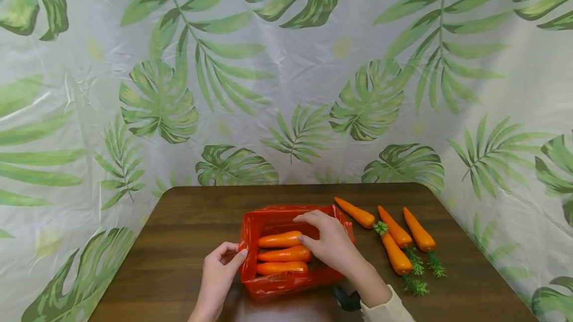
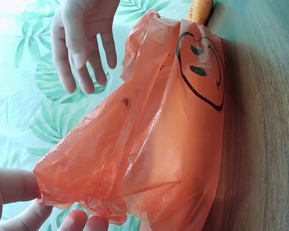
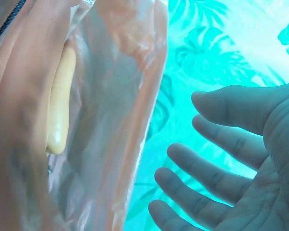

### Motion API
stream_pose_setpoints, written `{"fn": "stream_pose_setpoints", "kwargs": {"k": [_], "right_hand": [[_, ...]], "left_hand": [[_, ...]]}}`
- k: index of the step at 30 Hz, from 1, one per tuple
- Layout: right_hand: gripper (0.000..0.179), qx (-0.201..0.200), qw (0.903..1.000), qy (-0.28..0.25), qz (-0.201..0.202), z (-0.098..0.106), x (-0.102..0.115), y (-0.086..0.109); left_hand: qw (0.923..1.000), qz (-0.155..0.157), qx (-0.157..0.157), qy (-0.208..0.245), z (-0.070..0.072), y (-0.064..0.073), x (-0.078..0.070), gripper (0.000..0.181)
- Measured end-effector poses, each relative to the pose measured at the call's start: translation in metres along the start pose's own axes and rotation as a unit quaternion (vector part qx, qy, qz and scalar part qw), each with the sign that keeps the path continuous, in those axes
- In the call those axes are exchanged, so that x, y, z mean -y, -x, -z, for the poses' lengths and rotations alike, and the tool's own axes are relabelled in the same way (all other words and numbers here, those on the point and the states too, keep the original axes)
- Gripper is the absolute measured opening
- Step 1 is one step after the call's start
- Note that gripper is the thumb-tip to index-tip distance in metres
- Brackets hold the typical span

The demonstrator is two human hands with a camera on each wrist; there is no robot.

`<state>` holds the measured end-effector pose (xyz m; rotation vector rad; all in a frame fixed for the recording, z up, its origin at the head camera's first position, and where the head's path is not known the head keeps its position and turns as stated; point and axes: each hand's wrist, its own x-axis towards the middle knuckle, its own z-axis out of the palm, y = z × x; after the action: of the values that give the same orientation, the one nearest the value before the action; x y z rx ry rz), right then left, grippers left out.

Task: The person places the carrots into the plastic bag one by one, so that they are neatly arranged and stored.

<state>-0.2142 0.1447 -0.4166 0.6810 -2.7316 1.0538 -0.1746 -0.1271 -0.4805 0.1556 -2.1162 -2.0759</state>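
A red plastic bag lies on the table with its mouth spread wide, and three orange carrots rest inside it, side by side. My left hand pinches the bag's left rim between thumb and fingers; the left wrist view shows the stretched film with a black printed face. Over the right part of the bag hovers my right hand, fingers spread and holding nothing. It hides part of the bag's inside. In the right wrist view a carrot looks pale behind the film, apart from the fingers.
Several more carrots with green tops lie on the brown wooden table, right of the bag. One touches or nearly touches the bag's back right corner. A leaf-patterned sheet hangs behind. Something dark shows beneath the right wrist.
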Motion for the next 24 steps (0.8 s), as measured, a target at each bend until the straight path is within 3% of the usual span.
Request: {"fn": "stream_pose_setpoints", "kwargs": {"k": [11, 24], "right_hand": [[0.043, -0.053, 0.9982, 0.021, -0.017, 0.011, -0.013, 0.027], [0.046, -0.076, 0.9963, 0.036, -0.015, 0.033, -0.033, 0.056]], "left_hand": [[1.0, -0.005, 0.001, 0.002, 0.003, 0.001, 0.004, 0.019], [0.9999, -0.008, -0.006, -0.01, 0.0, 0.001, 0.004, 0.014]]}}
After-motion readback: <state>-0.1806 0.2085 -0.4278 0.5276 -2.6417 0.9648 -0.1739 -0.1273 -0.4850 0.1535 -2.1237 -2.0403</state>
